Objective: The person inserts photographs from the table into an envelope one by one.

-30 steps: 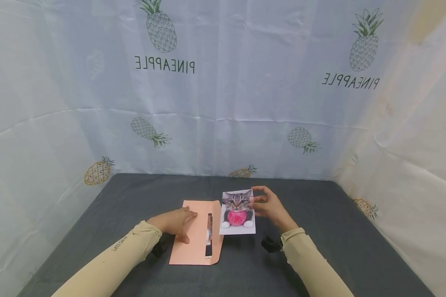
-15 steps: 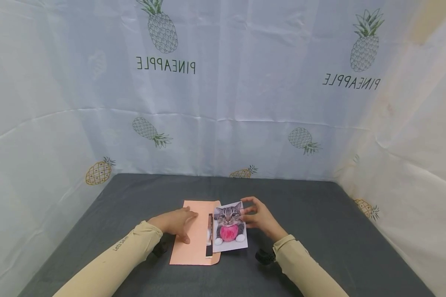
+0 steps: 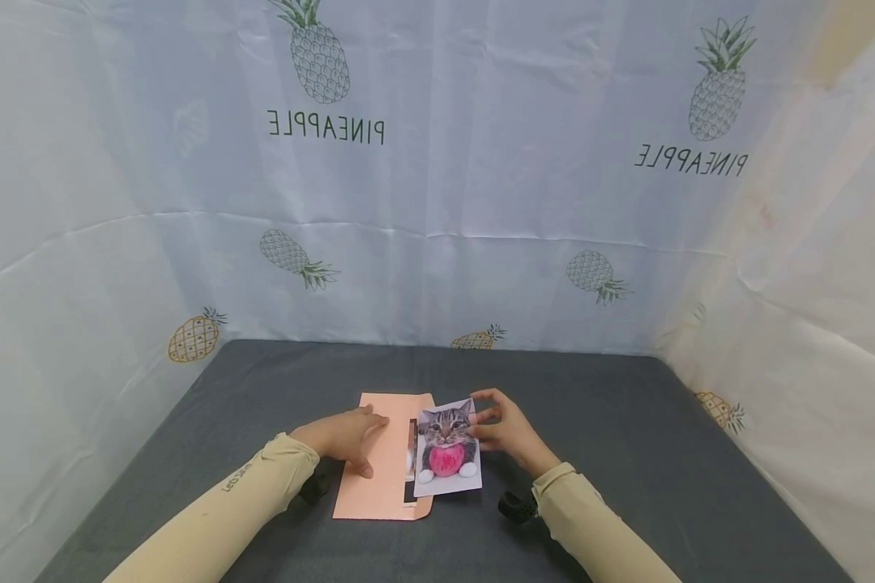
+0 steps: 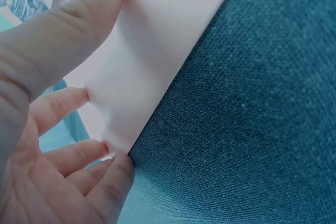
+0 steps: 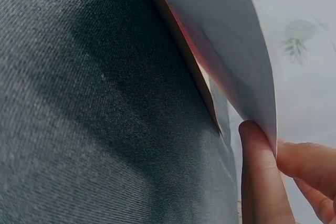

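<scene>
A peach envelope [image 3: 375,486] lies on the dark tabletop, its opening towards the right; a strip of dark and pale picture [image 3: 411,465] shows in the slot. My left hand [image 3: 346,441] rests on the envelope with thumb and fingers spread, fingertips at its surface in the left wrist view. Between thumb and fingers my right hand [image 3: 510,429] pinches the right edge of a photo card [image 3: 447,449] of a cat with a pink round thing. The card is slightly tilted and overlaps the envelope's flap. Its plain back [image 5: 226,30] faces the right wrist view, raised above the flap.
A dark cloth [image 3: 591,397] covers the tabletop. White curtains [image 3: 437,178] printed with pineapples enclose the back and both sides. A black wrist device [image 3: 518,508] sits below my right wrist.
My right hand has carried the cat photo card left and down, from beside the envelope to over its flap and near the slot. The left hand has stayed on the envelope.
</scene>
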The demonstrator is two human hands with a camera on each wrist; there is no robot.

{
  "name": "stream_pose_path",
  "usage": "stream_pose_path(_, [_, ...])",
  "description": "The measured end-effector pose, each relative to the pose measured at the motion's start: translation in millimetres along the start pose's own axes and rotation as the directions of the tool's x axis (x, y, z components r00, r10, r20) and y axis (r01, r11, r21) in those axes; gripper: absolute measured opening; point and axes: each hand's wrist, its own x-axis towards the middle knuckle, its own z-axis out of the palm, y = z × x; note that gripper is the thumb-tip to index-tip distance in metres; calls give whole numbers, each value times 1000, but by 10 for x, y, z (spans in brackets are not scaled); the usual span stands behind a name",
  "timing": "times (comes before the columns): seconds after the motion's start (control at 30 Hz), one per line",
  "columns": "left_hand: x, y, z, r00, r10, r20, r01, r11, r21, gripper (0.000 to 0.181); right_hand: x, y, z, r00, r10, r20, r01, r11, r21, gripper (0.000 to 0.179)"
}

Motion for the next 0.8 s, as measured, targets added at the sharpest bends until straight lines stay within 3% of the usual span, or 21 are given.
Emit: stream_pose_path(0.8, [-14, -8, -26, 999, 35, 4, -35, 999, 8, 87, -9, -20, 84, 1000, 2, 2, -2, 1000, 20, 58])
